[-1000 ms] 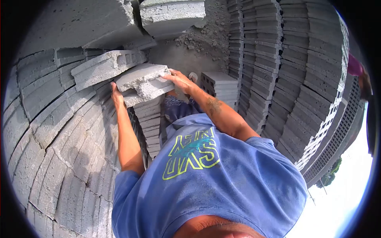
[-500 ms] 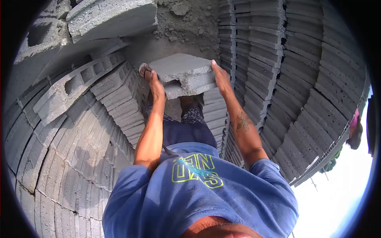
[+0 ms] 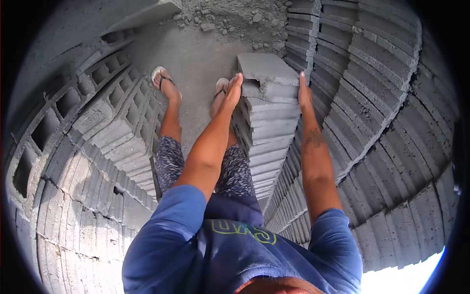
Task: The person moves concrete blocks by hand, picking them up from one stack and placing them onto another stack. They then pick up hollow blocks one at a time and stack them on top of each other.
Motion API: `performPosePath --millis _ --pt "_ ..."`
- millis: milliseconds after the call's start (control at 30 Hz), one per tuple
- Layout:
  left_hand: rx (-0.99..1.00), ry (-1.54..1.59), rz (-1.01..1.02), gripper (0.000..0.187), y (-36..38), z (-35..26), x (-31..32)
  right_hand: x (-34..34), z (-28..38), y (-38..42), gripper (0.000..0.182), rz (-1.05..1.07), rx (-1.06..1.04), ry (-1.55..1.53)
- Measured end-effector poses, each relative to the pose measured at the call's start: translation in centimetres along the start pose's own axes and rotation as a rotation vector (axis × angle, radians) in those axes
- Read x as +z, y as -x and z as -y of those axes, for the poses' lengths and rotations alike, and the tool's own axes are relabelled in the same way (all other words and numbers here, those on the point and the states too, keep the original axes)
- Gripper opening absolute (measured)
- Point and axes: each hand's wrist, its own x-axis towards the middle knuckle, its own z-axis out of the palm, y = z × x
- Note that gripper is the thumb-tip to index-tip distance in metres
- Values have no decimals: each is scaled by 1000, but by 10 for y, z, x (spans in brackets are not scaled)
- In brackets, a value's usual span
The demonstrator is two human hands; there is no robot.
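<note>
A grey hollow concrete block [image 3: 270, 69] lies flat on top of a stack of similar blocks [image 3: 269, 132], its chipped cavity facing me. My left hand [image 3: 233, 94] is alongside the block's left end, fingers straight and close together. At the opposite end, my right hand [image 3: 304, 92] is held flat with its fingertips pointing away from me. Both hands are at the block's sides, touching or nearly so; exact contact is hard to make out. The block's weight rests on the stack.
On the left stand stacked hollow blocks [image 3: 105, 115] with openings facing up. A tall wall of stacked blocks [image 3: 372, 93] rises at right. Rubble [image 3: 215, 19] lies at the back of the dusty ground [image 3: 196, 56]. My sandalled feet [image 3: 164, 78] stand between the stacks.
The block, held between both hands in front of my legs before, has moved right onto the stack. My hands went with it and their fingers have straightened. My view has turned.
</note>
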Motion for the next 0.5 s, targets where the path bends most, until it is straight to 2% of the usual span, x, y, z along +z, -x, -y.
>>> performPosePath --millis 67,100,133,200,267,333,400,433,467,500 --pt "210 40 -31 72 -2 42 -15 -2 16 17 91 -6 -31 60" --pt "287 309 93 64 -34 91 -17 2 6 10 86 -56 -98 112" --pt "305 202 21 64 -11 93 -36 1 4 14 86 -57 -117 96" --pt "331 84 -99 63 44 113 -78 1 12 33 79 -99 -70 337" --pt "351 66 -214 62 93 130 -129 0 20 61 71 -210 -180 205" --pt "235 168 -366 59 153 143 -184 5 48 101 68 -299 -269 159" --pt "191 221 -573 59 202 162 -237 22 81 145 62 -325 -475 152" --pt "151 252 -686 58 225 169 -259 36 102 165 62 -282 -528 143" --pt "156 233 -819 58 257 156 -280 48 122 184 60 -70 -564 95" --pt "294 404 -913 55 267 164 -305 59 139 206 59 127 -585 57"
